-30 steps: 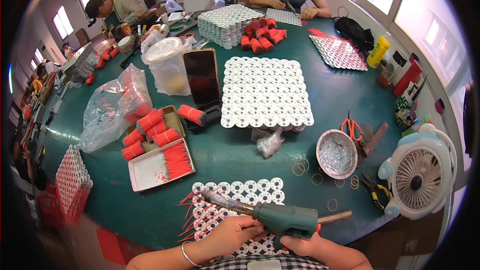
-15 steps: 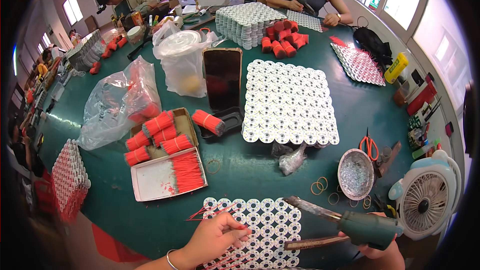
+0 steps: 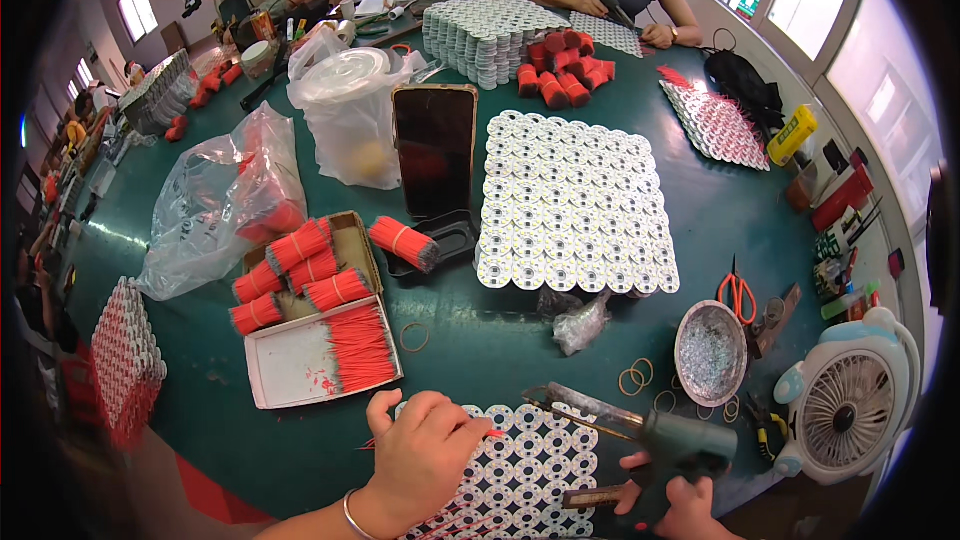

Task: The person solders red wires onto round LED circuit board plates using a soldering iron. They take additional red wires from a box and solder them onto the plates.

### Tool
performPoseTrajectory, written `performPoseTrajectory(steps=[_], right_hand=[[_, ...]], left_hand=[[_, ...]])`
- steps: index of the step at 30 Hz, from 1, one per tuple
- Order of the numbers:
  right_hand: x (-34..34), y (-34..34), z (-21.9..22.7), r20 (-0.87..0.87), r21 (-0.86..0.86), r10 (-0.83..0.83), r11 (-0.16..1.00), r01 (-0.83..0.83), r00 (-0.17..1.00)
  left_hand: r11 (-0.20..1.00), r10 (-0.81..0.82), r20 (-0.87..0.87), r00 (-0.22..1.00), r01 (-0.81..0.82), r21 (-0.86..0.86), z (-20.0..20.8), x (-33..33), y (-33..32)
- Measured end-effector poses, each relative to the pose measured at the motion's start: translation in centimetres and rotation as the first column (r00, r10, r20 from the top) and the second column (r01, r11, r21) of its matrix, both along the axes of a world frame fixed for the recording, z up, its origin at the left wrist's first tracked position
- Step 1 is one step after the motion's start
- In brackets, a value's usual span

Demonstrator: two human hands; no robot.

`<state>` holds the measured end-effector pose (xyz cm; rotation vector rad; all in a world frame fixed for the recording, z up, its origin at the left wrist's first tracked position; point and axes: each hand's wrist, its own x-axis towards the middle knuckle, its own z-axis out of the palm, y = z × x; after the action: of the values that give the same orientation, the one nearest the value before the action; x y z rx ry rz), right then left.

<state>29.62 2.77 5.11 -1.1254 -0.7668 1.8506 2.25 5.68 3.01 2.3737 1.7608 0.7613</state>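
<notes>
- Checking the left hand (image 3: 420, 455): what's it doing?
- Pinching narrow. A red wire (image 3: 497, 433) is showing at the fingertips; strand count I can't tell, fingers are covering it.
- Right hand (image 3: 688, 502)?
- Wrapping around the grip of the green gun (image 3: 690, 445), its metal nose pointing left over the panel's far right corner. A brown strip (image 3: 595, 497) is sitting by those fingers; can't tell if it's being gripped.
- Where's the panel (image 3: 530, 465)?
- Lying flat on the counter (image 3: 480, 340), right in front of the person, left hand covering part of its left side. Loose wires are resting across the near left. The box (image 3: 280, 365) is sitting beyond it to the left, the dish (image 3: 681, 360) beyond it to the right.
- Handling?
- Wire is looking light and bendy, probably springy; I'd be taking it close to the end, pinching lightly. Panel is looking thin, stiff, likely snappable between the discs, so I'd be holding it by the outer edges.
- And the gun?
- Looking heaviest of the lot, nose probably hot. I'd be gripping the handle only, keeping fingers off the metal.
</notes>
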Motion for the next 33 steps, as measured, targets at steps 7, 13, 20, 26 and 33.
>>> performPoseTrajectory(steps=[7,13,20,26,33], right_hand=[[1.2,-1.1,1.0,0.618,0.141,0.200,0.923,-0.358,0.760],[-0.7,-1.3,1.2,0.579,0.249,0.163,0.897,-0.364,0.799],[-0.3,-1.7,-1.4,0.721,0.421,0.005,0.791,-0.444,0.693],[-1.7,-0.1,-0.1,0.704,0.456,0.047,0.735,-0.502,0.709],[-1.5,-0.8,-0.9,0.641,0.389,0.097,0.814,-0.432,0.761]], left_hand=[[0.997,0.024,-0.078,0.997,-0.019,0.074,-1.5,-0.1,-0.6],[0.995,-0.004,-0.077,0.997,0.011,0.099,-2.0,0.4,-0.4],[0.998,-0.025,-0.036,0.999,0.027,0.053,-2.2,0.2,0.0],[0.999,-0.033,0.007,0.999,0.033,0.018,-2.0,0.1,0.2],[1.000,-0.031,0.032,0.999,0.031,-0.001,-2.0,0.0,0.2]])
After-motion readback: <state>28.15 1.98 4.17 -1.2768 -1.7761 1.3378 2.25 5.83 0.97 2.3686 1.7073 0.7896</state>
